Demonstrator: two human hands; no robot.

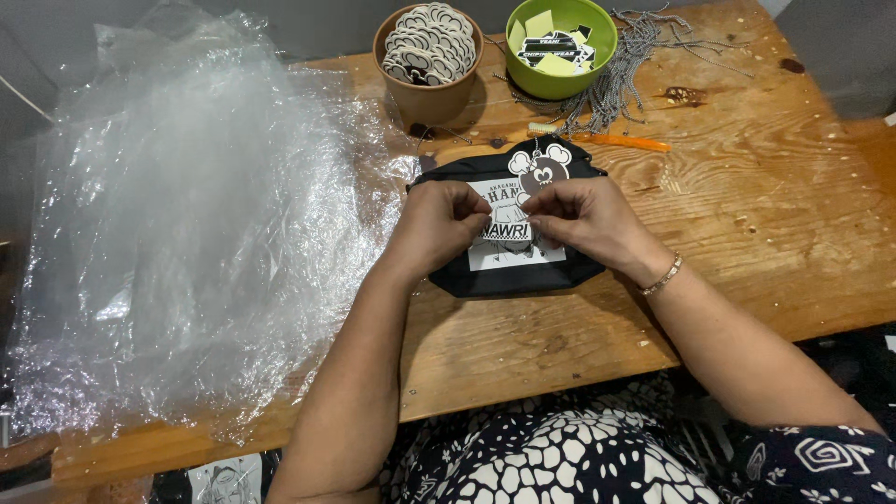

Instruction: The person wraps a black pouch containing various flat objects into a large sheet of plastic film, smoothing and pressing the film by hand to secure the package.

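Head view, looking down on a wooden bench (728,243).

A black pouch (509,275) with a white printed panel lies flat at the centre of the frame. Both hands rest on top of it, meeting over the panel.

Left hand (439,224): fingers curled, grip pinched on a small black-and-white tag (507,231) at mid-pouch.

Right hand (583,219): fingers curled likewise, grip pinched on the same tag from the other side. A thin bracelet (663,276) sits on this wrist.

A cut-out charm (539,166), black and white with round ears, lies on the upper edge of the pouch, just above the fingertips.

Upper centre: a brown cup (429,98) filled with black-and-white patches; just to its right, a green bowl (558,82) holding tags and yellow slips. A bundle of grey cords (621,79) spreads to the right of the bowl. An orange-handled tool (625,141) lies just above the pouch.

Left half of the frame: a large heap of clear plastic bags (187,243), near the pouch and covering that end of the bench.
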